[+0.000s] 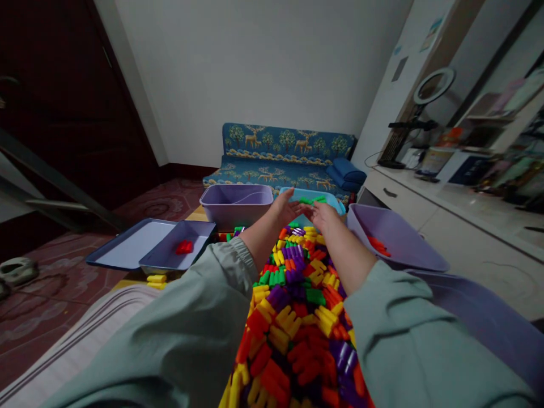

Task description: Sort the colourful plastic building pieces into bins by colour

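Note:
Both of my arms stretch forward to the light blue bin (pixel 335 199) at the far side of the table. My left hand (pixel 287 208) is at its near left edge, palm turned inward and fingers stretched out. Close beside it, my right hand (pixel 322 215) has its fingers extended toward the left one. Just past my fingertips, several green plastic building pieces (pixel 312 200) show in the bin; I see none held. Below my forearms spreads a large heap of mixed building pieces (pixel 293 294) in red, orange, yellow, green and purple.
A purple bin (pixel 238 212) stands left of the blue one. Farther left, a shallow bin (pixel 199 231) holds red pieces (pixel 184 247) beside a flat lid (pixel 127 243). On the right, another purple bin (pixel 399 238) contains orange-red pieces (pixel 378 246). A patterned sofa (pixel 272 167) stands behind.

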`<state>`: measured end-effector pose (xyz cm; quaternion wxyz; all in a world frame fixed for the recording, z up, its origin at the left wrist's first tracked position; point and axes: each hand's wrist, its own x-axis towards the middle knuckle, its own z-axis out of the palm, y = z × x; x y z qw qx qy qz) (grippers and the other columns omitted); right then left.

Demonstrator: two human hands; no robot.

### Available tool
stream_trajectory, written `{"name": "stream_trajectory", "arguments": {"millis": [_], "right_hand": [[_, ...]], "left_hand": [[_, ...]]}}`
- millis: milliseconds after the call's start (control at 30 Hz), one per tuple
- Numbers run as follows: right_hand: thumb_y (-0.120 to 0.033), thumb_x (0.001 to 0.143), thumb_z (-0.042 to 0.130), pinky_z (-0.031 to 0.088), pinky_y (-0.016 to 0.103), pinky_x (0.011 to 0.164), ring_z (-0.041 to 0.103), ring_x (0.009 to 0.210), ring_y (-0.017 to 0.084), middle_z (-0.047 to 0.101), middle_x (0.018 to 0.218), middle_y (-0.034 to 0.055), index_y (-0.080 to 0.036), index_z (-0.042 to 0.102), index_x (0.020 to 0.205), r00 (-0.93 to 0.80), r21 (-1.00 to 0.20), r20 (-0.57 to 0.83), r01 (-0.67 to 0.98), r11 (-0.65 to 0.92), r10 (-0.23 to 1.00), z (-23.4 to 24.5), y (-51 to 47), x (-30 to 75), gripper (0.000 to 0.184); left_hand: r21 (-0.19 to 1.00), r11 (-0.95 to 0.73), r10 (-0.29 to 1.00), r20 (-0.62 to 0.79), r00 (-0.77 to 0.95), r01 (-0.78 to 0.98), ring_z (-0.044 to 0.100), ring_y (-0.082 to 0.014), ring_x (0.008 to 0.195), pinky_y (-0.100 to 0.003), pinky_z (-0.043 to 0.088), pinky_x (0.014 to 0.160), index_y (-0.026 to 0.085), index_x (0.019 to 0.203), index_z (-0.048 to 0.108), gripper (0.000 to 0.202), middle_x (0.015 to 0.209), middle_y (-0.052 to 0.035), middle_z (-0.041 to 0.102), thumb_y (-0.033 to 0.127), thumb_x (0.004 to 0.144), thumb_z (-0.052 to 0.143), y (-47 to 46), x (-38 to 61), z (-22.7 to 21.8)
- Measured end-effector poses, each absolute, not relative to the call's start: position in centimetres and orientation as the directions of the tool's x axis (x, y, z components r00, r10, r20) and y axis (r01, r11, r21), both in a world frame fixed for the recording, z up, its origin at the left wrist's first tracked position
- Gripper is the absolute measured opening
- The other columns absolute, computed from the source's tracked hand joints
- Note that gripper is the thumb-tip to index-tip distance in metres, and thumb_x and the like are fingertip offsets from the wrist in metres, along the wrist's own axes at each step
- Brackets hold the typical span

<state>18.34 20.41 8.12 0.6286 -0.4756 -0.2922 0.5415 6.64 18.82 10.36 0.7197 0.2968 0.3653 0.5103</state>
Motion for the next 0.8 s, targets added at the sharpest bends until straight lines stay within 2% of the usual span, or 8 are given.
{"name": "stream_trajectory", "arguments": {"millis": [167, 333, 400, 467, 533, 600, 667, 800], "right_hand": [[-0.018, 0.085, 0.051, 0.053, 0.024, 0.058, 0.066, 0.075, 0.014, 0.064, 0.092, 0.0073, -0.019, 0.051, 0.079, 0.235, -0.919, -0.170, -0.389, -0.068, 0.957, 7.1, 19.2, 18.4, 0.006], [-0.023, 0.081, 0.056, 0.052, 0.025, 0.064, 0.067, 0.090, 0.016, 0.065, 0.113, 0.0076, -0.021, 0.054, 0.095, 0.268, -0.938, -0.132, -0.346, -0.032, 0.954, 5.5, 14.8, 18.0, 0.014], [-0.023, 0.076, 0.061, 0.052, 0.026, 0.067, 0.067, 0.091, 0.019, 0.068, 0.105, 0.0079, -0.019, 0.058, 0.099, 0.270, -0.968, -0.088, -0.251, -0.018, 0.959, 4.4, 12.8, 18.1, 0.024], [-0.028, 0.076, 0.062, 0.053, 0.031, 0.072, 0.067, 0.091, 0.021, 0.070, 0.099, 0.0091, -0.017, 0.062, 0.099, 0.214, -0.997, 0.037, 0.070, 0.023, 0.976, 3.1, 10.9, 18.4, 0.026], [-0.026, 0.074, 0.062, 0.052, 0.035, 0.080, 0.067, 0.091, 0.022, 0.071, 0.096, 0.0096, -0.015, 0.065, 0.093, 0.136, -0.953, 0.125, 0.291, 0.080, 0.983, 1.7, 9.0, 19.0, 0.023], [-0.021, 0.073, 0.061, 0.050, 0.037, 0.089, 0.066, 0.094, 0.023, 0.072, 0.098, 0.0102, -0.015, 0.068, 0.093, 0.058, -0.870, 0.168, 0.479, 0.120, 0.984, 0.5, 7.3, 19.6, 0.022], [-0.020, 0.074, 0.061, 0.047, 0.039, 0.094, 0.065, 0.099, 0.024, 0.071, 0.105, 0.0113, -0.014, 0.069, 0.099, -0.007, -0.734, 0.163, 0.667, 0.126, 0.987, -0.1, 5.7, 20.1, 0.027], [-0.020, 0.076, 0.063, 0.045, 0.037, 0.098, 0.062, 0.110, 0.025, 0.068, 0.118, 0.0107, -0.016, 0.066, 0.114, -0.067, -0.554, 0.082, 0.826, 0.101, 0.994, 0.5, 3.2, 20.0, 0.039]], "left_hand": [[0.916, 0.178, 0.984, -0.160, 0.079, -0.360, 0.062, -0.0215, 0.100, -0.031, 0.053, 0.076, 0.020, 0.132, 0.044, 0.053, 0.124, -0.0169, 0.055, 0.045, 0.086, 0.055, 18.2, 6.1, 7.9], [0.988, 0.067, 0.998, -0.066, 0.018, -0.136, 0.064, -0.0223, 0.091, -0.034, 0.050, 0.081, 0.015, 0.105, 0.065, 0.030, 0.098, -0.0116, 0.067, 0.023, 0.076, 0.065, 14.0, 4.6, 5.3], [1.000, 0.023, 1.000, -0.023, 0.011, -0.021, 0.063, -0.0257, 0.095, -0.037, 0.047, 0.089, 0.014, 0.085, 0.070, 0.017, 0.088, -0.0102, 0.069, 0.015, 0.069, 0.070, 11.7, 3.7, 4.4], [0.989, -0.036, 0.999, 0.034, 0.014, 0.144, 0.060, -0.0290, 0.107, -0.038, 0.042, 0.098, 0.016, 0.082, 0.072, 0.017, 0.095, -0.0106, 0.071, 0.012, 0.065, 0.071, 9.2, 2.6, 3.7], [0.804, -0.126, 0.991, 0.081, 0.103, 0.581, 0.060, -0.0299, 0.110, -0.039, 0.042, 0.098, 0.018, 0.094, 0.074, 0.026, 0.105, -0.0107, 0.072, 0.018, 0.069, 0.069, 6.9, 1.5, 3.0], [0.572, -0.181, 0.981, 0.049, 0.187, 0.800, 0.062, -0.0296, 0.108, -0.037, 0.045, 0.095, 0.018, 0.107, 0.071, 0.036, 0.111, -0.0112, 0.071, 0.025, 0.072, 0.069, 5.1, 0.6, 2.5], [0.465, -0.215, 0.974, 0.034, 0.225, 0.859, 0.063, -0.0286, 0.108, -0.035, 0.046, 0.093, 0.018, 0.114, 0.069, 0.044, 0.113, -0.0107, 0.070, 0.032, 0.073, 0.070, 3.9, 0.1, 2.0], [0.458, -0.236, 0.969, 0.050, 0.240, 0.857, 0.062, -0.0276, 0.111, -0.034, 0.046, 0.095, 0.018, 0.123, 0.065, 0.055, 0.117, -0.0119, 0.068, 0.039, 0.073, 0.070, 3.4, -0.2, 1.2]]}}
